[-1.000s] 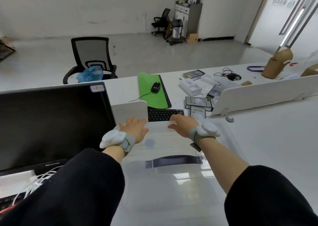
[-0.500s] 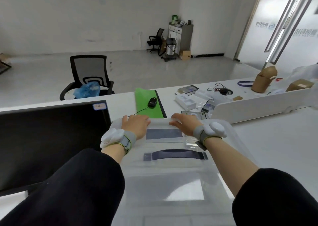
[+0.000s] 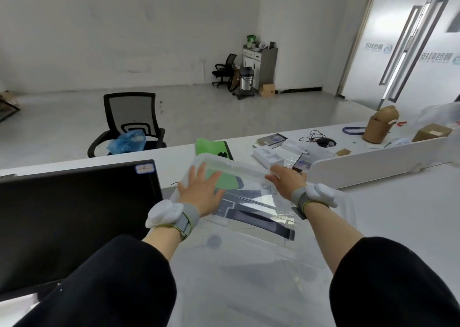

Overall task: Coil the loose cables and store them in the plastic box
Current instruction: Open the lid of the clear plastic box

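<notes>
A clear plastic box [image 3: 251, 267] stands on the white desk right in front of me. Its transparent lid [image 3: 236, 168] is tilted, with the far edge raised. My left hand [image 3: 202, 192] lies flat against the lid's left part, fingers straight and spread. My right hand [image 3: 283, 182] curls its fingers round the lid's far right edge. A dark strip label [image 3: 261, 221] shows through the plastic. A loose black and red cable [image 3: 314, 137] lies by a black device on the far desk. No cable is visible inside the box.
A black monitor [image 3: 74, 214] stands close on the left. A green mouse pad [image 3: 211, 146] with a mouse lies behind the box. A white divider [image 3: 373, 168] runs along the right. Small boxes and packaging [image 3: 270, 156] crowd the far desk, and an office chair [image 3: 132, 120] stands beyond.
The lid's far edge has come up from lying flat. My left hand has gone from resting on the far edge to lying spread against the lid. The view has tilted upward.
</notes>
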The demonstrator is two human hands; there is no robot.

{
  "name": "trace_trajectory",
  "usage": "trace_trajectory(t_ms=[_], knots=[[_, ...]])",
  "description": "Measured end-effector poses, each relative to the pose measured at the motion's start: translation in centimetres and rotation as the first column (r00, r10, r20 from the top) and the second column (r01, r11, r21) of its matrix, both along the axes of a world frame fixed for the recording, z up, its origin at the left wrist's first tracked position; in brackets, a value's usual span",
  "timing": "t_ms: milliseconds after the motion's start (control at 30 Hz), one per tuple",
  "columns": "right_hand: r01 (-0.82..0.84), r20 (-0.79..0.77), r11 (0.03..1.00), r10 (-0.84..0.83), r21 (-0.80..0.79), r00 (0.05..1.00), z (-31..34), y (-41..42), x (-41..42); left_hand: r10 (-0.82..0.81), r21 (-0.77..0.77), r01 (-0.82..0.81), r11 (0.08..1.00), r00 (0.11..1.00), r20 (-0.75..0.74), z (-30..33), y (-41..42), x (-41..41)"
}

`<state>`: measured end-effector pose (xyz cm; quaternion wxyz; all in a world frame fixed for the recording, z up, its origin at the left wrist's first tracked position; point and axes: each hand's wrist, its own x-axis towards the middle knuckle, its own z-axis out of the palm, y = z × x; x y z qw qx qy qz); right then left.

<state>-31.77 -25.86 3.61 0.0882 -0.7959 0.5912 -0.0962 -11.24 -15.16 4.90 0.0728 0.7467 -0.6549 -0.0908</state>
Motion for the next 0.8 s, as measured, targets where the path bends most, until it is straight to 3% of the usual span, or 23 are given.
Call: trace_trajectory(t_ms=[100, 133, 300, 433, 600, 800], knots=[[0.008, 0.043, 0.999, -0.010, 0.039, 0.999, 0.0, -0.7, 0.0, -0.385, 0.053, 0.384, 0.922, 0.922, 0.023, 0.2, 0.7, -1.8], [0.004, 0.059, 0.998, -0.008, 0.055, 0.998, 0.1, -0.8, 0.2, -0.446, 0.093, 0.440, 0.893, 0.893, 0.054, -0.2, 0.9, -2.4], [-0.006, 0.067, 0.999, 0.003, 0.051, 0.998, 0.3, -0.7, 1.5, -0.450, 0.040, 0.465, 0.885, 0.828, 0.336, -1.9, 0.1, -3.4], [-0.024, 0.055, 0.998, 0.021, 0.062, 0.998, 0.1, -1.0, 1.8, -0.453, 0.029, 0.484, 0.875, 0.795, 0.405, -3.0, -0.2, -3.9], [-0.050, 0.008, 0.989, 0.049, 0.138, 0.999, 1.7, -1.4, 1.9, -0.442, 0.003, 0.464, 0.886, 0.842, 0.309, -3.2, -1.3, -4.0], [-0.083, -0.068, 0.974, 0.099, 0.211, 0.993, 3.5, -0.7, 2.5, -0.348, -0.001, 0.349, 0.937, 0.937, 0.013, -1.1, -5.3, -4.3]])
